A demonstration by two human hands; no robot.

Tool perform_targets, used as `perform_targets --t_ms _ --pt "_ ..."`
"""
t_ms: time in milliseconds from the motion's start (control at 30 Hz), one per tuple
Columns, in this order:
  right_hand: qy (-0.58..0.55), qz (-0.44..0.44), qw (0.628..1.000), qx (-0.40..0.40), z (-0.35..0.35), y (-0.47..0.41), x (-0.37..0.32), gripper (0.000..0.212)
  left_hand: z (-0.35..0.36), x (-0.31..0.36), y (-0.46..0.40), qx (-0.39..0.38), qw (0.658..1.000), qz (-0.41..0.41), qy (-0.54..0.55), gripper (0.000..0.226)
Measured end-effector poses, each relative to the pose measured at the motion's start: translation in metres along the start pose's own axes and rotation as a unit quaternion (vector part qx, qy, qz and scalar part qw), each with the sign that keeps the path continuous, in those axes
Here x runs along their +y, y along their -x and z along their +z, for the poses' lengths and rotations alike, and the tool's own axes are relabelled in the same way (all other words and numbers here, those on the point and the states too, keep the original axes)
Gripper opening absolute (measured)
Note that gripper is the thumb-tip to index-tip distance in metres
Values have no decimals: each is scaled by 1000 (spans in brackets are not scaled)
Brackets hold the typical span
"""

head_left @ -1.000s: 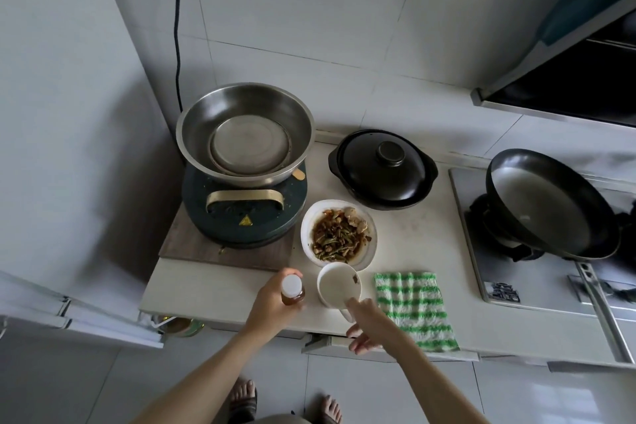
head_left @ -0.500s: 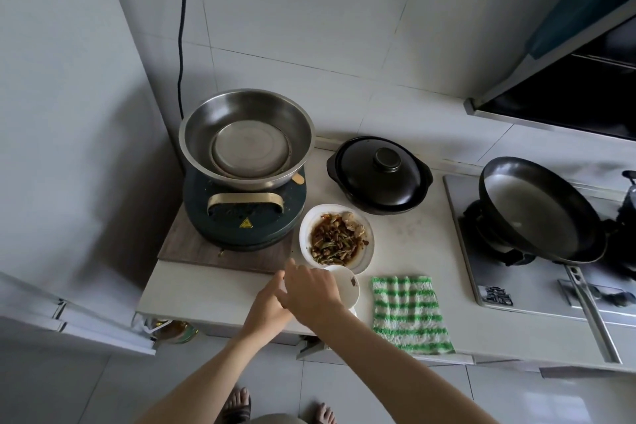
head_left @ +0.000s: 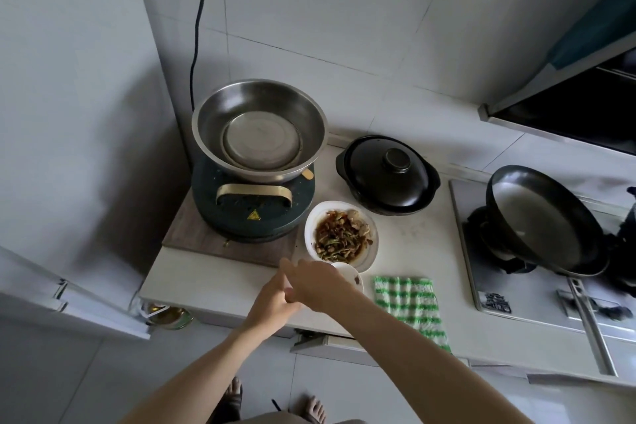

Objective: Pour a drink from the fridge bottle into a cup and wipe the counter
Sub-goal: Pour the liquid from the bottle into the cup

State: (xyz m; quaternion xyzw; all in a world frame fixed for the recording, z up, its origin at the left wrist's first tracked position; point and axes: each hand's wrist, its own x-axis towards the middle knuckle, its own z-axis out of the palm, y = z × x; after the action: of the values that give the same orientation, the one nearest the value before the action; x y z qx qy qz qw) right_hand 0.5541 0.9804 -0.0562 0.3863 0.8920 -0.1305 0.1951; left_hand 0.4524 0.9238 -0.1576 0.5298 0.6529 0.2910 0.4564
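Beside the cup (head_left: 349, 277), near counter (head_left: 206, 280) edge: left hand (head_left: 272, 301) and right hand (head_left: 315, 286) meet, presumably steadying and uncapping the bottle, which is hidden; grips cannot be told. Striped cloth (head_left: 409, 306) lies right of cup, ready for wiping.

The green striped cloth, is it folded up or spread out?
Spread out: the cloth lies flat on the counter, right of the cup.

Bottle hidden entirely beneath the two overlapping hands, lower centre; left hand (head_left: 272, 299) half covered by right hand (head_left: 315, 286), grips unreadable. White cup (head_left: 351, 277) shows only its right rim. Range hood (head_left: 568, 107) and wok (head_left: 540, 220) handle cut by right edge. Jar (head_left: 168, 317) under counter edge, lower left, indistinct.
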Motion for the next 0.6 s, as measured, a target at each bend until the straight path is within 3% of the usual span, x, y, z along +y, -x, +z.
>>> perform_targets --t_ms 133,300,367,500,600 --pt "36 -47 998 -28 -8 2 3 47 -3 -6 -3 -20 999 8 -33 44" --pt "90 -104 990 -19 -18 11 4 51 -3 -9 -5 -28 998 18 -50 29" --pt "72 -69 995 7 -17 13 2 52 -4 -9 -6 -34 998 19 -52 31" --pt "2 91 993 74 -10 8 -6 56 -6 -3 -5 -29 999 22 -7 48" --pt "-17 126 989 78 2 3 -12 50 -4 -1 -3 -26 999 26 1 44"
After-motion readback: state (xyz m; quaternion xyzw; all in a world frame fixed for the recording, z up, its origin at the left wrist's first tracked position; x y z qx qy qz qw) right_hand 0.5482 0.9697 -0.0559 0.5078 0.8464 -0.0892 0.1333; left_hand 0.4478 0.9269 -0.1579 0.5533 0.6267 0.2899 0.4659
